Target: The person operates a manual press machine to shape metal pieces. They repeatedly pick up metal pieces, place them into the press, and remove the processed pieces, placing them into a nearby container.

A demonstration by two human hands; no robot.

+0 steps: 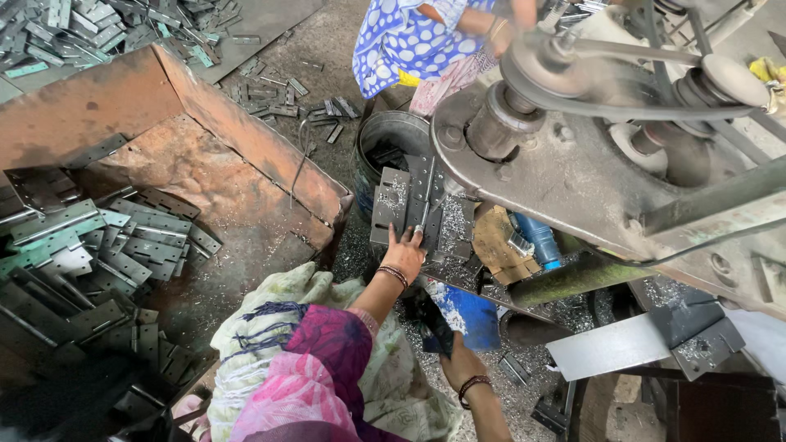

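Observation:
My left hand [403, 250] reaches forward onto the machine's work table [391, 205]. Its fingers press on a grey hinge plate [422, 192] that lies among metal shavings under the drill head. My right hand [455, 363], lower and closer to me, grips a dark metal hinge plate [434, 323] held upright over the littered floor. Both wrists wear dark bangles. Pink and pale green cloth [303, 368] of my clothing fills the bottom middle.
A rusty metal bin [246, 139] on the left holds several grey hinge plates [123, 245]. A steel bucket [393, 135] stands behind the work table. The belt-driven machine [573, 155] fills the right. Another person in blue spotted cloth [409, 41] works at the top.

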